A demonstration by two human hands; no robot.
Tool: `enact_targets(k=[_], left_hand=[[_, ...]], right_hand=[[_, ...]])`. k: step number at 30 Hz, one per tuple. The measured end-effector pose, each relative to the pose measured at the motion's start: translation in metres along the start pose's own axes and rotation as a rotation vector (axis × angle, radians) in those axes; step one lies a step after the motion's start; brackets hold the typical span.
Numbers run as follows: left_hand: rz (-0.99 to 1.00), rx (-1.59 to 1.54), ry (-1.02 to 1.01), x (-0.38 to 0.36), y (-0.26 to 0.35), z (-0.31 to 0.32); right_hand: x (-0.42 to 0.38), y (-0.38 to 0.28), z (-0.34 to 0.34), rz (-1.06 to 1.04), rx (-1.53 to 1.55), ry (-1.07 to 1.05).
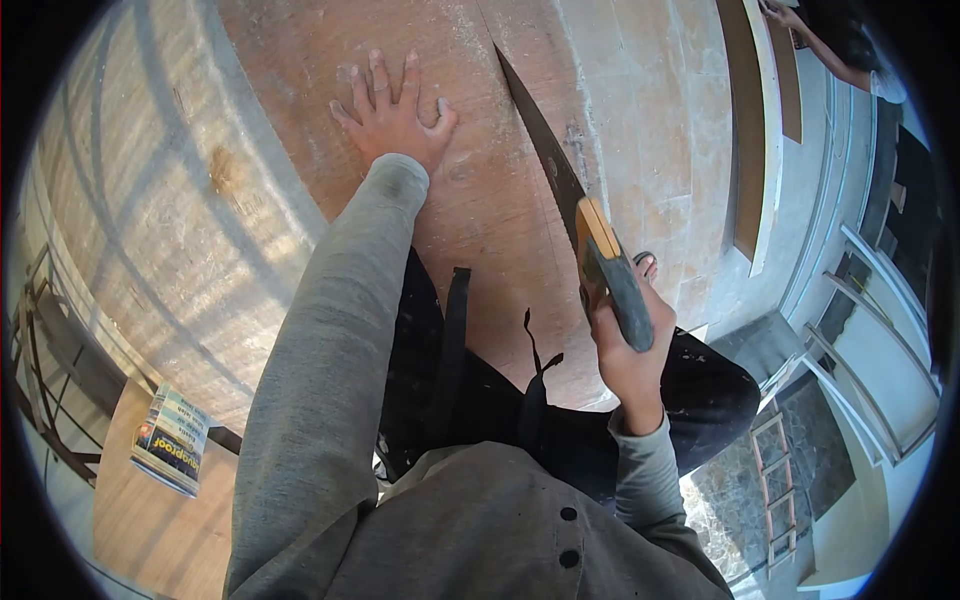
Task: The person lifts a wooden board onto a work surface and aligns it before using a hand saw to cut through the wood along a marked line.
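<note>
My left hand point(398, 118) lies flat on a reddish-brown plywood sheet point(470, 215), fingers spread, with pale dust on the fingertips. In my right hand point(640, 335) is the grey and orange handle of a handsaw point(548, 150), the fingers wrapped round it. The dark blade points away from me and to the left, its tip at a thin line in the plywood. My knee rests at the near right side of the sheet. A bare foot in a sandal point(647, 265) shows just beyond the saw handle.
A paint-type container labelled "aquaproof" point(172, 440) stands on a wooden surface point(120, 500) at lower left. Long boards point(755, 150) lean at the right. Another person's arm point(835, 62) reaches in at upper right. Lower right, a wooden ladder point(774, 490) is visible below.
</note>
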State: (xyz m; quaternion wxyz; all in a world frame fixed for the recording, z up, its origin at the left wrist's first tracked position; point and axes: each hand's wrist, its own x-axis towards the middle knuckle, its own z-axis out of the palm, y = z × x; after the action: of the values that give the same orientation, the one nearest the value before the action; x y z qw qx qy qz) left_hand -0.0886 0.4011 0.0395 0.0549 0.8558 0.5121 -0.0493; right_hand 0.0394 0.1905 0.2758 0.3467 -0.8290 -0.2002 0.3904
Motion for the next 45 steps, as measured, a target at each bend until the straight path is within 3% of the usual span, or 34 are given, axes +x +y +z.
enact_targets(k=[1, 3, 6, 9, 11, 12, 14, 15, 17, 19, 20, 21, 23, 25, 27, 29, 31, 34, 35, 36, 37, 40, 42, 43, 45], left_hand=[[-0.012, -0.009, 0.031, 0.007, 0.0, 0.001], [-0.024, -0.005, 0.038, 0.012, 0.001, 0.001], [-0.011, -0.037, 0.062, 0.013, 0.0, 0.001], [0.0, -0.029, 0.014, 0.0, 0.0, -0.001], [-0.017, 0.022, 0.006, 0.008, 0.002, 0.0], [-0.009, -0.015, 0.03, 0.005, -0.002, 0.001], [-0.004, -0.06, 0.056, 0.009, -0.003, 0.002], [-0.01, -0.02, 0.038, 0.01, -0.001, 0.002], [-0.018, 0.027, 0.017, 0.008, -0.002, 0.002], [-0.003, -0.01, 0.032, 0.007, -0.002, 0.004], [0.007, -0.013, 0.046, 0.01, -0.001, 0.003], [0.008, -0.025, 0.051, 0.011, 0.001, 0.003], [-0.001, -0.016, 0.039, 0.009, -0.005, 0.0], [-0.011, 0.02, 0.001, 0.007, 0.0, -0.003], [-0.006, 0.001, 0.01, 0.005, -0.001, -0.001], [0.001, -0.027, 0.025, 0.004, -0.002, 0.0], [-0.008, 0.036, 0.032, 0.007, 0.0, 0.0], [0.006, -0.023, 0.043, 0.007, -0.003, 0.002], [0.009, -0.021, 0.029, 0.005, -0.003, 0.002], [0.013, -0.045, 0.055, 0.008, 0.0, 0.004], [0.016, -0.056, 0.073, 0.006, -0.004, 0.003], [0.022, -0.055, 0.076, 0.006, -0.004, 0.004], [0.026, -0.059, 0.083, 0.008, 0.001, 0.005], [0.011, -0.041, 0.075, 0.007, -0.003, 0.003], [0.004, -0.029, 0.074, 0.008, -0.005, 0.001]], right_hand=[[0.02, 0.003, 0.017, -0.114, 0.02, 0.044], [0.005, 0.003, 0.005, 0.007, -0.007, -0.026], [-0.05, -0.009, -0.007, -0.023, -0.113, 0.086], [-0.038, -0.002, -0.026, 0.18, 0.05, -0.039], [0.02, 0.016, 0.006, -0.056, -0.068, -0.119], [0.013, 0.015, 0.005, -0.057, -0.063, -0.124], [-0.017, 0.01, -0.004, 0.134, -0.017, -0.05], [-0.042, 0.0, -0.008, 0.019, -0.068, 0.01], [-0.06, -0.016, -0.015, -0.021, -0.085, 0.036], [-0.037, -0.004, -0.015, 0.128, 0.006, -0.011], [-0.002, 0.004, 0.001, 0.097, -0.016, -0.049], [0.028, 0.019, 0.03, -0.186, -0.119, 0.08], [0.031, 0.018, 0.022, -0.077, -0.055, -0.04], [-0.034, 0.013, -0.008, 0.077, -0.061, -0.043], [-0.077, 0.001, -0.023, -0.011, -0.11, 0.008], [-0.06, 0.005, -0.02, 0.018, 0.012, 0.014], [0.009, 0.023, 0.006, 0.066, -0.003, -0.083], [0.015, 0.034, 0.015, -0.107, -0.096, -0.055], [-0.021, 0.025, 0.009, 0.011, -0.039, -0.008], [-0.055, 0.014, -0.006, -0.016, -0.182, 0.0], [-0.084, 0.02, -0.016, -0.023, -0.087, 0.026], [-0.049, 0.005, -0.017, 0.137, 0.011, -0.038], [0.022, 0.042, 0.018, -0.035, -0.014, -0.044], [0.038, 0.028, 0.025, -0.067, -0.032, -0.03], [-0.004, 0.038, 0.012, -0.037, -0.017, -0.039]])
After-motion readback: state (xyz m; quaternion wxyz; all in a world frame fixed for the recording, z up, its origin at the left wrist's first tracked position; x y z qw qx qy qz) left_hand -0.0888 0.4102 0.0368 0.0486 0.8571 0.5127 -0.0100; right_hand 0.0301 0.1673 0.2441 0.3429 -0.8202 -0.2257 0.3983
